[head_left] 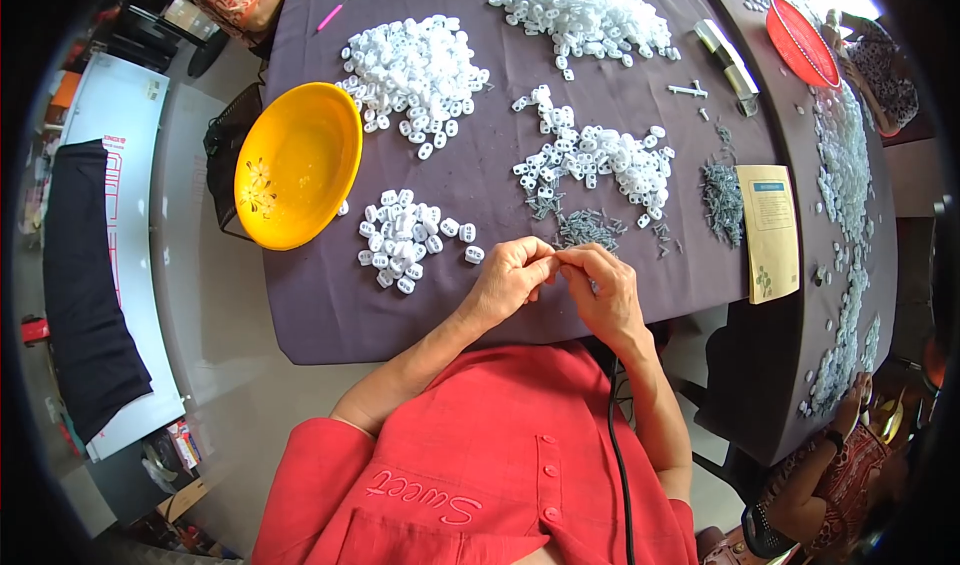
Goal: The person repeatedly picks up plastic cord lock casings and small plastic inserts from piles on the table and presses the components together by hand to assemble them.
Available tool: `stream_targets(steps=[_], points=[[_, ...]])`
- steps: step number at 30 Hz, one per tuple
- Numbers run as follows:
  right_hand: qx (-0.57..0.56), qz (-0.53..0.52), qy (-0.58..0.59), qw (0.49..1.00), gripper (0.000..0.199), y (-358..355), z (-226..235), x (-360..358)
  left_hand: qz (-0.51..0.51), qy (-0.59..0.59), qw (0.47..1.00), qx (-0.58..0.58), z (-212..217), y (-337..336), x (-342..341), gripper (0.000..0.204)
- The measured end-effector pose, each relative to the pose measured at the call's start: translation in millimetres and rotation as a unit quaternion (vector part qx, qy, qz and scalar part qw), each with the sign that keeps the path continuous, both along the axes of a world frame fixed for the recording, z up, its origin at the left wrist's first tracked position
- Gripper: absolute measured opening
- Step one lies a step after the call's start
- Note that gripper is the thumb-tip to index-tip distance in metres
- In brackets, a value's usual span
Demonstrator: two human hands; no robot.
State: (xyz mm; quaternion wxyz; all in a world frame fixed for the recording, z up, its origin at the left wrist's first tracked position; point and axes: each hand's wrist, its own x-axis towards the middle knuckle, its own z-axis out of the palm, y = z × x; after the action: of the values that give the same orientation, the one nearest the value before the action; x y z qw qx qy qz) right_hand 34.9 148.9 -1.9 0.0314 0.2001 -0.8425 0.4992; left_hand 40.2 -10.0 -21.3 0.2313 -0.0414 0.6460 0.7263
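My left hand [510,280] and my right hand [608,293] meet fingertip to fingertip above the table's front edge. Both are closed in a pinch, and whatever they hold is too small and too covered by fingers to name. Just beyond them lies a pile of small grey screws [588,229]. Behind it spreads a heap of small white plastic pieces with dark holes [632,163]. A smaller group of white plastic pieces [398,240] lies to the left of my left hand.
A yellow bowl [300,165] sits tilted at the table's left edge. Larger white heaps [420,70] [590,15] lie farther back. At right are more grey screws [722,200] and a tan booklet [769,233]. Other people work around the tables, near a red basket [803,43].
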Motion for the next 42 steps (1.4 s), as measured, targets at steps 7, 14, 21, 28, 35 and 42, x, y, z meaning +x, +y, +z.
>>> stream_targets(steps=[7, 14, 21, 28, 35, 42], points=[[0.017, -0.024, 0.028, 0.999, 0.01, 11.4, -6.3, -3.3, -0.039, 0.012, 0.997, -0.06, 8.7, 3.2, -15.4, 0.012], [-0.017, -0.134, 0.067, 0.989, 0.009, 28.8, -24.2, -7.3, 0.13, 0.342, 0.857, -0.363, -10.7, -2.7, -76.9, 0.012], [-0.001, -0.13, 0.112, 0.985, 0.011, 28.9, -28.2, -7.9, 0.074, 0.378, 0.815, -0.433, -13.0, 4.8, -86.3, 0.014], [-0.006, -0.131, 0.099, 0.986, 0.008, 30.3, -30.1, -10.0, 0.016, 0.348, 0.82, -0.455, -1.1, 2.3, -98.4, 0.008], [-0.009, -0.125, 0.104, 0.987, 0.007, 30.1, -29.7, -8.7, 0.015, 0.361, 0.839, -0.407, 5.9, -2.9, -97.1, 0.009], [-0.089, -0.104, -0.001, 0.991, 0.007, 10.0, -4.1, -10.1, 0.085, -0.005, 0.992, 0.091, 5.6, 2.4, -48.8, 0.014]])
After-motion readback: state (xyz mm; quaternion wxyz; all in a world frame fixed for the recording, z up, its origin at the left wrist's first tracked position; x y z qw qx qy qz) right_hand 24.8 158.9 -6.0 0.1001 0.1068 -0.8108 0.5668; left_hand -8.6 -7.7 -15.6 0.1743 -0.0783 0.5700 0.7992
